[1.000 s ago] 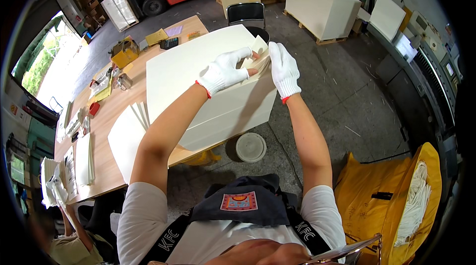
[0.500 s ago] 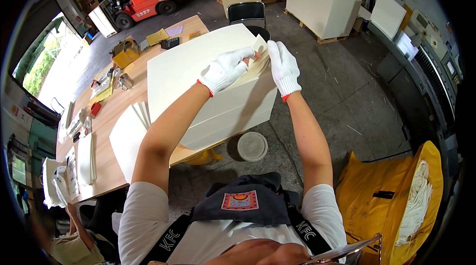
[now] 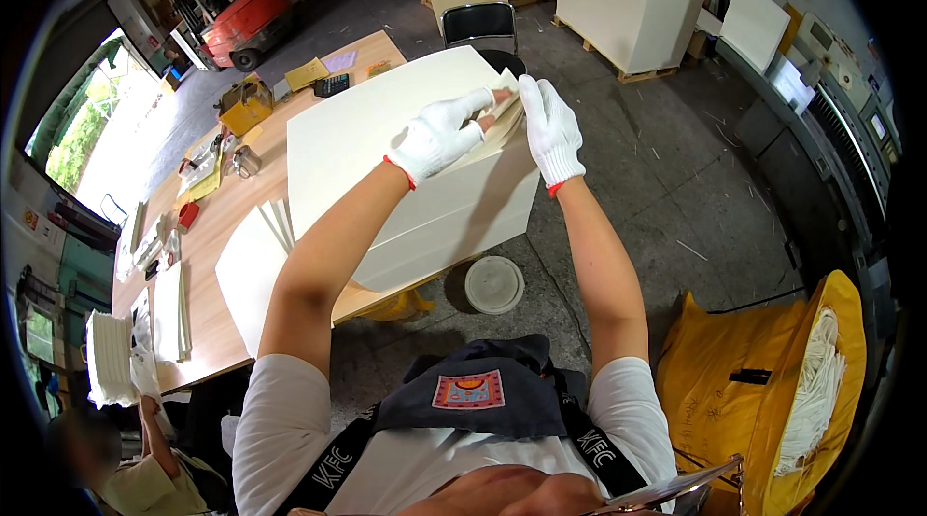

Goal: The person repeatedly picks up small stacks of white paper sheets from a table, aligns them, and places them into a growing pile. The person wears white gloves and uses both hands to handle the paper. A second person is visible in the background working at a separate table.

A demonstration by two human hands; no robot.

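A thick stack of large off-white paper sheets (image 3: pixel 372 115) lies on the wooden table, its near-right corner fanned into loose, curved leaves (image 3: pixel 504 130). My left hand (image 3: pixel 435 138), in a white knit glove with bare fingertips, rests over the stack. Its thumb and forefinger are apart and touch the fanned leaves. My right hand (image 3: pixel 552 133), gloved in white too, stands on edge against the corner with its fingers stretched out; its thumb side is partly hidden. A smaller fanned bundle of sheets (image 3: pixel 243 260) lies by my left forearm.
A calculator (image 3: pixel 331 85), a yellow box (image 3: pixel 245 106) and a glass mug (image 3: pixel 247 161) stand on the table (image 3: pixel 208 299). A lidded white bucket (image 3: pixel 493 285) is below its edge. Yellow sack at right (image 3: pixel 744 371), chair behind (image 3: pixel 480 26), forklift at far left (image 3: pixel 246 24), another person at lower left (image 3: pixel 145 477).
My left thumb and forefinger have spread apart at the corner, and the lifted leaves have settled lower. My right hand barely moved. The forklift has moved left and turned.
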